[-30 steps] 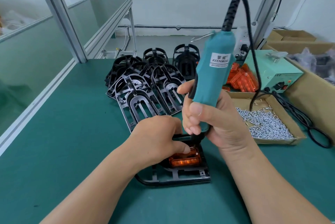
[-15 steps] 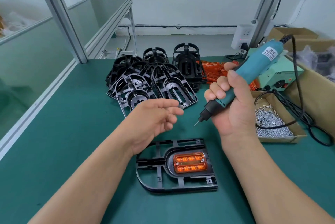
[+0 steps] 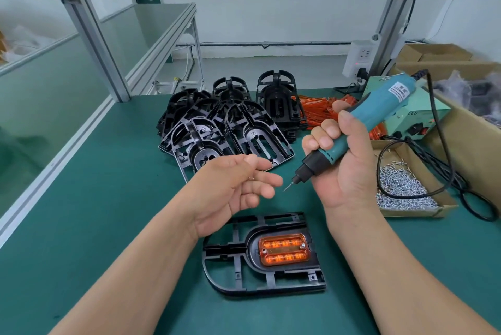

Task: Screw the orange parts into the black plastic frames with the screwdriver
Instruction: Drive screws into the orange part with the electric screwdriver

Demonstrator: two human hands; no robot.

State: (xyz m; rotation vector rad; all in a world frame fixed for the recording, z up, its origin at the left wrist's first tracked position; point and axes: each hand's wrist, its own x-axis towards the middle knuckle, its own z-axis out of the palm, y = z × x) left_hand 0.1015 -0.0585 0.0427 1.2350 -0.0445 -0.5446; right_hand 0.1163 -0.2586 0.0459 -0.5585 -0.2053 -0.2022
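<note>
L hand (image 3: 238,185): palm up over mid-bench (image 3: 108,226); fingers loosely spread, slightly curled, gripping nothing visible.
R hand (image 3: 344,164): fingers + thumb wrapped round screwdriver (image 3: 379,117); bit tip (image 3: 288,187) slants down-left toward L fingertips (image 3: 275,180), not touching.
Task unit: black frame (image 3: 233,261), orange part (image 3: 284,249) seated in its right end, flat near bench's front edge.
Key relation: frame lies below both hands, toward front edge; long axis left–right; orange part nearer R hand, beneath its wrist.
Stock: frame pile (image 3: 244,128) toward back edge; loose orange parts (image 3: 317,107) behind R hand; screw box (image 3: 412,212) near right edge.
Unclear: screw on bit tip, too small to tell; bright dots at orange part's ends prob. screw heads.
</note>
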